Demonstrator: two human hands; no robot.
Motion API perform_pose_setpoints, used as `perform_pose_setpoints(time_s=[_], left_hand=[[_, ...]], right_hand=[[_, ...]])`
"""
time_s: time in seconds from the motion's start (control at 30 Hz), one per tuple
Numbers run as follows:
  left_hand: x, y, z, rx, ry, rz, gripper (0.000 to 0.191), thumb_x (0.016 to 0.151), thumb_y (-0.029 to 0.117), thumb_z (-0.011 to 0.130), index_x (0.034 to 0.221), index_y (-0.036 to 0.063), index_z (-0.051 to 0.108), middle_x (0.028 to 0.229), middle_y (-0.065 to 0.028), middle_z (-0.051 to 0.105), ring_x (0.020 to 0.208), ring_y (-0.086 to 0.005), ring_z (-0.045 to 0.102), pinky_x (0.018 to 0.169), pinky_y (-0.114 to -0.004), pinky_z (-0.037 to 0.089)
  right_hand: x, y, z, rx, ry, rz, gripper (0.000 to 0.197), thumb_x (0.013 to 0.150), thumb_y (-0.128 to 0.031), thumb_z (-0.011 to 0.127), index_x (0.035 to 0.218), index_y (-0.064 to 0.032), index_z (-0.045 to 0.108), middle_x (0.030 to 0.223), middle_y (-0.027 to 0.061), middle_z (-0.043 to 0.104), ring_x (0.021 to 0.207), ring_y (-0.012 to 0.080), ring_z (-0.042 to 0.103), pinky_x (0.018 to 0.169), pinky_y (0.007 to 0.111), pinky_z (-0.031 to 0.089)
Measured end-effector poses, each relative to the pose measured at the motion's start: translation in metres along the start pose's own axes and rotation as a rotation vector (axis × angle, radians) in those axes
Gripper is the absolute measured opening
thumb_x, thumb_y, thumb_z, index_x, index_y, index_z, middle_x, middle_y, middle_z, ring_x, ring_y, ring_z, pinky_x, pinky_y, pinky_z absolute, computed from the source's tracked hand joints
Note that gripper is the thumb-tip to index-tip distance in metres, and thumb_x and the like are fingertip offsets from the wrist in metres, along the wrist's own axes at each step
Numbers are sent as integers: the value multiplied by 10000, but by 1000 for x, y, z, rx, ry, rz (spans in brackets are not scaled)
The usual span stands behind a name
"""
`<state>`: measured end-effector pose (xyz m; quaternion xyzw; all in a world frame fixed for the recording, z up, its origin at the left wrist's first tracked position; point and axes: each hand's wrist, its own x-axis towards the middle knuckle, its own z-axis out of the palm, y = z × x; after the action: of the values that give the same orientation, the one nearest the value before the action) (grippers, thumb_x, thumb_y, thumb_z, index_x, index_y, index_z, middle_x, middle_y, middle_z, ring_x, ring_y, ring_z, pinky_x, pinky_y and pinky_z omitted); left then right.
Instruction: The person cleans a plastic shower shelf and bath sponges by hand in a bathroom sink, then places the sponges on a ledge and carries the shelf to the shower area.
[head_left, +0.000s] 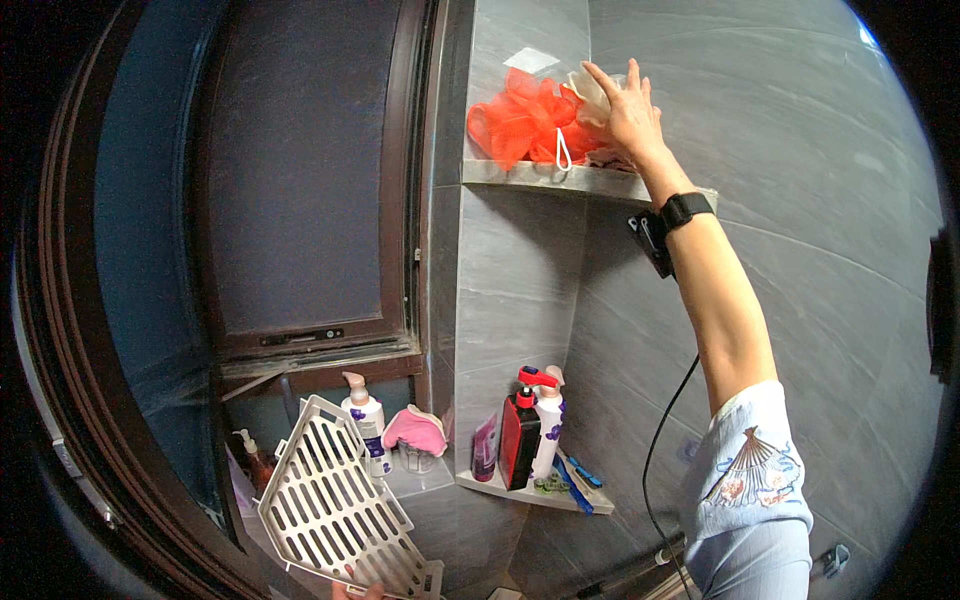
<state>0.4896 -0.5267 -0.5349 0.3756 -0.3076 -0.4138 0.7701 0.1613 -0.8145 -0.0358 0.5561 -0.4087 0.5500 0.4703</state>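
My right hand (628, 112) reaches up to the upper corner shelf (547, 176), its fingers spread beside a crumpled translucent whitish item (594, 94). Whether it touches that item is hard to tell. An orange-red mesh bath puff (517, 120) with a white hanging loop (562, 150) lies left of the hand. Low in the picture, my left hand (358, 591) grips the bottom end of a white slotted plastic corner rack (337, 495), held tilted before the window ledge. Only some fingers of this hand show.
On the lower corner shelf (517, 491) stand a black-and-red pump bottle (519, 442), a white pump bottle (551, 427), a purple tube (485, 450) and blue-handled brushes (574, 487). Another pump bottle (367, 427) and a pink cloth item (416, 431) occupy the ledge. A black cable (651, 457) hangs from my right wrist.
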Motion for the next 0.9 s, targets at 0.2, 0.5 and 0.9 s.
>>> perform_pose_setpoints(time_s=[0.2, 0.5, 0.9], left_hand=[[-1, 2, -18, -26, -71, -36, 545, 809, -5, 556, 1288, 66, 305, 1051, -100, 524, 834, -199, 555, 628, -308, 477], [0, 11, -29, -49, -40, -123, 541, 794, -40, 523, 1282, 69, 317, 1132, -115, 499, 944, -252, 548, 722, -361, 505], [-4, 17, -20, 91, -19, -119, 605, 798, -39, 507, 1332, 46, 234, 1198, -159, 445, 983, -268, 533, 756, -355, 501]], right_hand=[[-13, -10, -29, 55, 1, -78, 743, 618, -485, 700, 1268, -424, 346, 1394, 217, 164, 1195, 509, 264, 875, 598, 358], [-18, -91, -32, -226, -161, -316, 563, 684, -599, 572, 1198, -392, 474, 1441, 115, 101, 1256, 518, 70, 882, 745, 115], [15, -55, 6, -348, -841, 13, 623, 827, -436, 477, 1306, -69, 319, 1358, 94, 332, 1315, 307, 146, 963, 659, 149]])
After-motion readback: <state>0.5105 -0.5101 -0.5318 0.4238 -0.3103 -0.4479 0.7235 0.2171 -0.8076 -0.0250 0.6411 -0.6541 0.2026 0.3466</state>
